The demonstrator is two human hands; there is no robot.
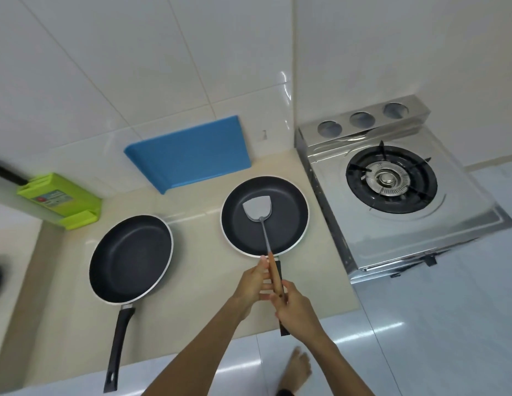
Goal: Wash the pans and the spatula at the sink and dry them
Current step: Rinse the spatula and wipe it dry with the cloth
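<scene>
Both hands on the spatula, over the pan nearest the stove.

The left hand (pixel 256 281) and right hand (pixel 297 310) both have their fingers curled round the wooden handle of the spatula (pixel 264 235), whose metal blade lies inside the right-side pan (pixel 289 201). That pan sits on the beige tabletop (pixel 197 295), just beside the gas stove (pixel 392 178). The second pan (pixel 129 258) lies apart to its left, handle pointing over the tabletop's near edge. A blue cutting board (pixel 189 152) leans against the tiled wall behind, with a green holder (pixel 60 198) farther left.
</scene>
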